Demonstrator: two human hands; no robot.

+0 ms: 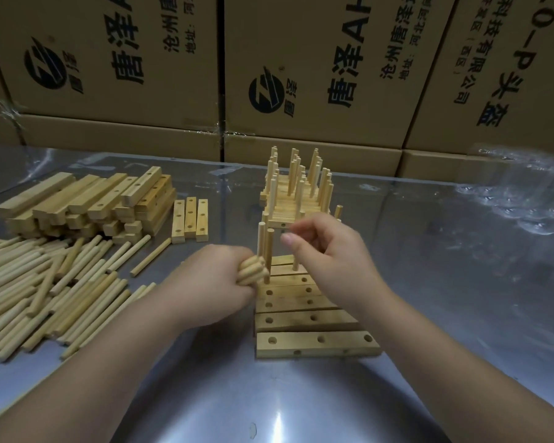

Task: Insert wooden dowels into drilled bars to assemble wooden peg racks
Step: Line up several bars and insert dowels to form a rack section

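Observation:
Several drilled wooden bars lie side by side in front of me, holes up. The far bars of that row carry upright dowels. My left hand is closed around a bundle of dowels, their round ends pointing right. My right hand hovers over the far bars, fingers curled beside an upright dowel; whether it grips that dowel I cannot tell. Behind stand finished peg racks packed together.
A heap of loose dowels covers the table's left side. Behind it is a stack of undrilled-looking and drilled bars, with three bars laid flat beside it. Cardboard boxes wall the back. Clear plastic wrap lies at the right.

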